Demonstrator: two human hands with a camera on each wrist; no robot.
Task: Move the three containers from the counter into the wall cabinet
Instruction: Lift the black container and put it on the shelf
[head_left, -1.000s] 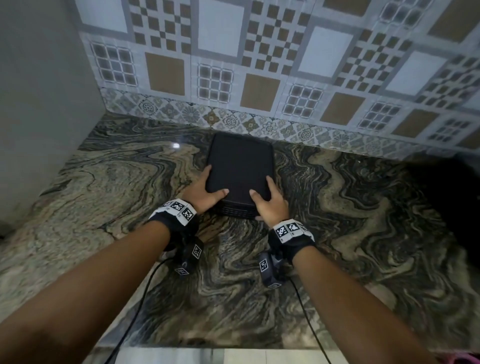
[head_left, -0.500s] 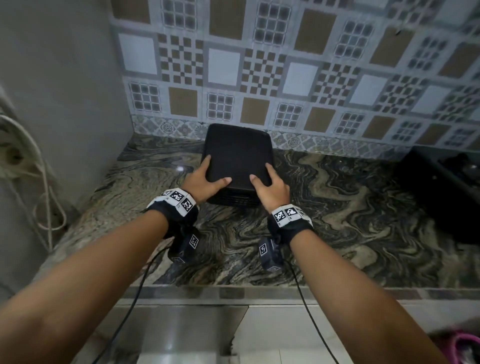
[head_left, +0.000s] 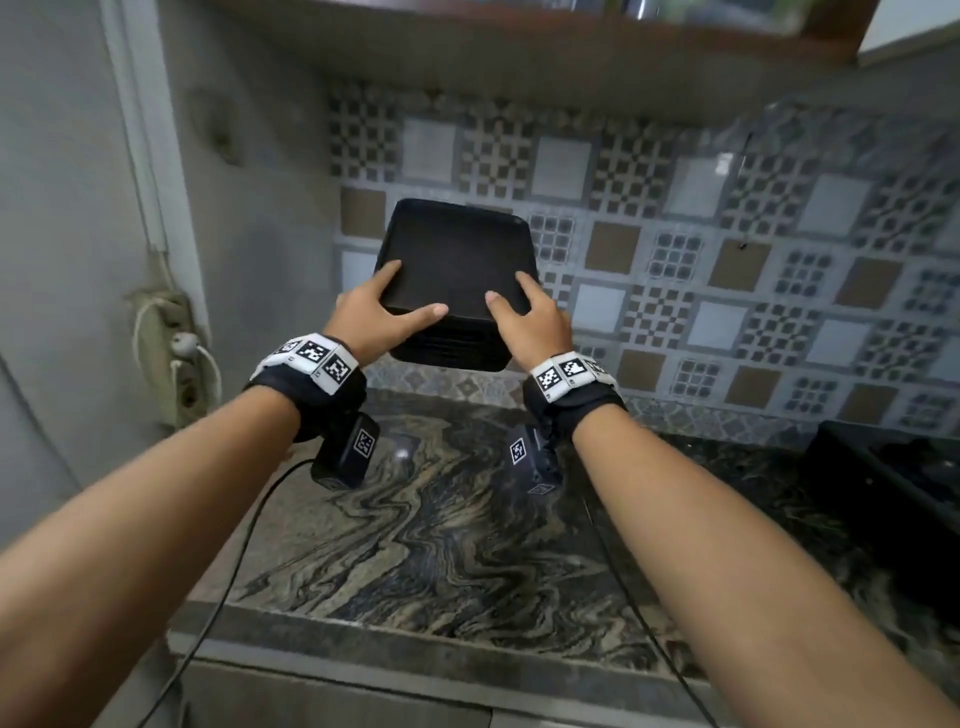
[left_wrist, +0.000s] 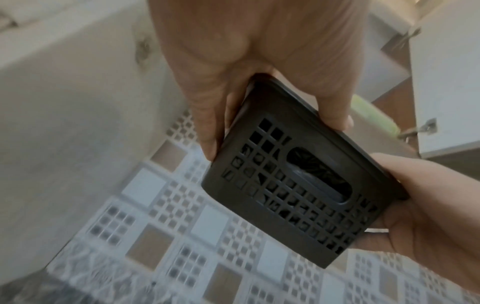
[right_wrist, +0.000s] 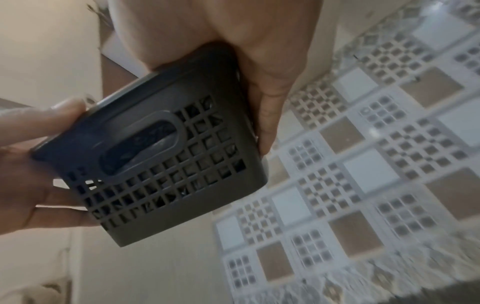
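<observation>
A black lidded container (head_left: 457, 270) with lattice sides hangs in the air above the counter, in front of the tiled wall. My left hand (head_left: 379, 312) grips its near left corner, thumb on the lid and fingers down the side. My right hand (head_left: 524, 317) grips the near right corner the same way. In the left wrist view the lattice end of the container (left_wrist: 293, 185) with its oval handle slot sits between my left hand (left_wrist: 259, 96) and right hand (left_wrist: 426, 207). The right wrist view gives the same end of the container (right_wrist: 166, 164). The underside of the wall cabinet (head_left: 519, 47) spans the top.
The marbled stone counter (head_left: 441, 530) lies below the container. A dark object (head_left: 893, 493) stands at the counter's right edge. A grey wall with a socket and coiled cord (head_left: 176, 353) closes the left side. Sensor cables hang from both wrists.
Both hands have lifted the black container off the counter and raised it toward the wall cabinet. The head view has tilted up, bringing the cabinet's underside into sight.
</observation>
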